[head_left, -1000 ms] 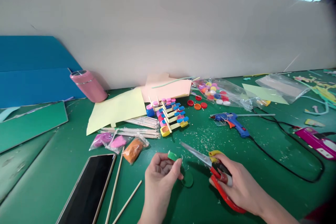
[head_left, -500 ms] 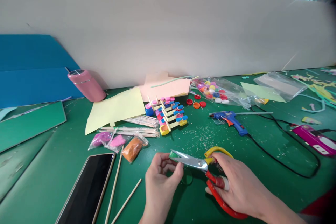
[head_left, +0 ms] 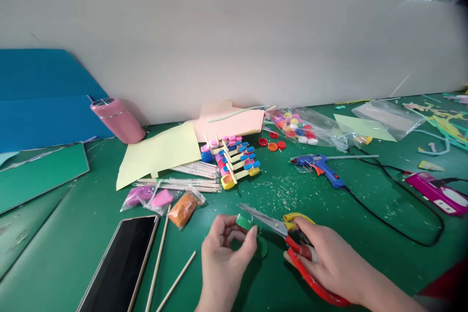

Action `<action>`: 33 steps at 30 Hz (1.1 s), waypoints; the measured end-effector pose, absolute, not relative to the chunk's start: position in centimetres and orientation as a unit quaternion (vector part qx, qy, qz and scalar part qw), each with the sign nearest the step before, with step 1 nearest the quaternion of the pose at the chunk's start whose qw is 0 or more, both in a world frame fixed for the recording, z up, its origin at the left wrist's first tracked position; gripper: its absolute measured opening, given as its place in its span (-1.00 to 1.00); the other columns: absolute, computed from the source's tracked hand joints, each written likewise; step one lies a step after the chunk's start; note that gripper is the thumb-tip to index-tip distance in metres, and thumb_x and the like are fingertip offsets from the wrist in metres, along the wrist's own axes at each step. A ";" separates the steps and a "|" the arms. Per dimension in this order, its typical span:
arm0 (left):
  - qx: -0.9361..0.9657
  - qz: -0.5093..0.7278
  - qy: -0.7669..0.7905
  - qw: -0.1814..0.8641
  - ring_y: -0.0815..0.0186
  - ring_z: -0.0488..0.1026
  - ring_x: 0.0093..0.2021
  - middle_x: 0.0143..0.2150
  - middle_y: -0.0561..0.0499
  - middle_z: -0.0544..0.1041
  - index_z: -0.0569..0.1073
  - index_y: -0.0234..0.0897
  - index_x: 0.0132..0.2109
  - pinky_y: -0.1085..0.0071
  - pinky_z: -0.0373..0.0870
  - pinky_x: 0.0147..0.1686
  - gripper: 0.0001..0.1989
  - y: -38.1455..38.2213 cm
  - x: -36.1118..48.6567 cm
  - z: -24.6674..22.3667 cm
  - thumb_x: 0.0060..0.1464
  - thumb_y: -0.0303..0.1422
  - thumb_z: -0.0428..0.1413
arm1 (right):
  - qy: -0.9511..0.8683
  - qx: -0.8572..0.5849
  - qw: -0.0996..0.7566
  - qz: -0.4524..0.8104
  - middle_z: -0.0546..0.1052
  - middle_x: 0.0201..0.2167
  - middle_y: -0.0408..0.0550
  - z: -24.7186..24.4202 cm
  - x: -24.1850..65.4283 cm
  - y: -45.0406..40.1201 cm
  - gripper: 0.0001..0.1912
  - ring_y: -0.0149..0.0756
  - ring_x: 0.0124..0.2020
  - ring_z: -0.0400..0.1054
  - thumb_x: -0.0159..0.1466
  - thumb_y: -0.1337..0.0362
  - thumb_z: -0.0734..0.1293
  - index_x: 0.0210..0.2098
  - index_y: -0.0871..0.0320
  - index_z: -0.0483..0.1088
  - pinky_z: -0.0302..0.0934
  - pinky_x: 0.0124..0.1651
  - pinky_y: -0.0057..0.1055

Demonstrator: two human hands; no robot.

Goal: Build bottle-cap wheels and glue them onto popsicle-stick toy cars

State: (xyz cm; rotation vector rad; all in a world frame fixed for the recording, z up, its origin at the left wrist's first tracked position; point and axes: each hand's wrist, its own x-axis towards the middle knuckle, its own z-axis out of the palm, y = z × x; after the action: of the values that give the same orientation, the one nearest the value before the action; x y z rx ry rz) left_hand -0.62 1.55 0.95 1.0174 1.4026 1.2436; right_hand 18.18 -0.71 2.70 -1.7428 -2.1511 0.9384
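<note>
My left hand pinches a small green plastic cap between thumb and fingers. In my right hand is a pair of scissors with one yellow and one red handle. Their blades are closed together and point left, just beside the cap and apart from it. Below my left fingertips lies a round green piece, hard to make out against the green table. Tape or a bandage seems to wrap a finger of my right hand.
Beyond my hands stand craft-stick pieces with coloured caps. A blue glue gun and its cord lie to the right. On the left are a phone, wooden sticks, bagged clay and a pink bottle. Loose caps lie farther back.
The scissor blades have come off the green cap and closed, moving slightly right. The cap now shows more fully in my left fingers.
</note>
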 end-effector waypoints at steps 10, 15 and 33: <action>0.367 0.548 0.544 0.519 0.48 0.32 -0.70 -0.64 0.16 0.38 0.32 -0.29 -0.44 0.57 0.25 -0.67 -0.81 1.7 -0.2 0.8 -0.24 -0.42 0.20 | -0.762 -0.598 0.087 0.233 0.43 -0.40 -0.07 3.0 18.8 -0.7 -0.59 -0.20 -0.39 0.35 0.14 0.05 0.25 -0.12 0.14 0.15 0.17 -0.38 -0.33; 0.368 0.553 0.542 0.515 0.47 0.33 -0.71 -0.65 0.16 0.38 0.33 -0.30 -0.44 0.56 0.26 -0.68 -0.80 1.7 -0.3 0.8 -0.26 -0.42 0.21 | -0.763 -0.600 0.076 0.229 0.43 -0.40 -0.05 2.9 18.9 -0.6 -0.67 -0.18 -0.39 0.35 0.15 0.09 0.23 -0.17 0.13 0.18 0.16 -0.39 -0.34; 0.342 0.543 0.512 0.570 0.50 0.32 -0.73 -0.66 0.15 0.41 0.30 -0.31 -0.46 0.60 0.22 -0.68 -0.78 1.9 -0.5 1.2 -0.24 -0.41 0.23 | -0.750 -0.592 0.086 0.283 0.40 -0.48 -0.15 3.3 18.6 -0.8 -0.70 -0.29 -0.50 0.29 0.16 0.07 0.23 -0.21 0.11 0.16 0.08 -0.47 -0.42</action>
State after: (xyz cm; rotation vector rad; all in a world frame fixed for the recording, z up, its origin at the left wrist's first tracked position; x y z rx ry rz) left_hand -0.46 1.89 1.24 0.8025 1.2028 1.2752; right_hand 18.57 -0.78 3.27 -1.7631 -2.2357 0.8421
